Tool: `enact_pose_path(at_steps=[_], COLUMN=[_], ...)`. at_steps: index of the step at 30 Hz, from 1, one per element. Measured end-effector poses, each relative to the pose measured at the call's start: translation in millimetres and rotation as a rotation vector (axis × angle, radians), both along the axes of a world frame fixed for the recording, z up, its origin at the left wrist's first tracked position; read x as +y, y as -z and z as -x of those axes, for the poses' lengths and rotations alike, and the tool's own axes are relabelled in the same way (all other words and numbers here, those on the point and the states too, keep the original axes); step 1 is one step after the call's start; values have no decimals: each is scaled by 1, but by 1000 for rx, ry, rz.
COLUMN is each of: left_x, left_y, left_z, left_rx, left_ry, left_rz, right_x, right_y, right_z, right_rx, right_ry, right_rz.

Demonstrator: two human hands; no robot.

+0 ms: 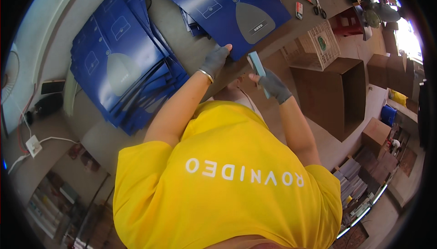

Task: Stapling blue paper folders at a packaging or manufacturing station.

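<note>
My left hand (215,63), in a grey fingertip-less glove, is closed at the near edge of a glossy blue printed card sheet (223,10) on the table. Its thumb and fingertips pinch the sheet's lower corner. My right hand (274,86), gloved the same way, grips a slim light-blue stapler (257,63) just right of that corner, apart from the sheet. Left of my left forearm lies a thick, fanned stack of similar blue sheets (119,53), each with a grey rounded patch. A few smaller blue pieces (193,25) stick out from under the sheet in front of me.
Scissors (319,7) and a small red-and-white box (299,10) lie on the table (277,39) at the far right. Beyond its edge stand an open brown carton (318,92) and a beige plastic crate (324,44). A white power socket (33,146) with cables is at left.
</note>
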State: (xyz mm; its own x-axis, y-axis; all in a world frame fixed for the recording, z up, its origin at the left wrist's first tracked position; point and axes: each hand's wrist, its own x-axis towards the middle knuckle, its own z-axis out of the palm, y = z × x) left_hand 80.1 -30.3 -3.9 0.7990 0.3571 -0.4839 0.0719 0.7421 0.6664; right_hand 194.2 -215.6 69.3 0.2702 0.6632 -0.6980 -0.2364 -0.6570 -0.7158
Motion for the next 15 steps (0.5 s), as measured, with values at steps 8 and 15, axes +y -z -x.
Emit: enact_pose_path(at_steps=[8,15], left_x=[1,-5], left_y=[3,-15], left_z=[28,35], left_rx=[-43,3], left_ry=[118,82], left_rz=[-153,-103], right_x=[20,38], right_y=[4,-11], right_z=[12,27], right_rx=[-19,-198], right_ry=[-116,-169], right_rz=[-46,82])
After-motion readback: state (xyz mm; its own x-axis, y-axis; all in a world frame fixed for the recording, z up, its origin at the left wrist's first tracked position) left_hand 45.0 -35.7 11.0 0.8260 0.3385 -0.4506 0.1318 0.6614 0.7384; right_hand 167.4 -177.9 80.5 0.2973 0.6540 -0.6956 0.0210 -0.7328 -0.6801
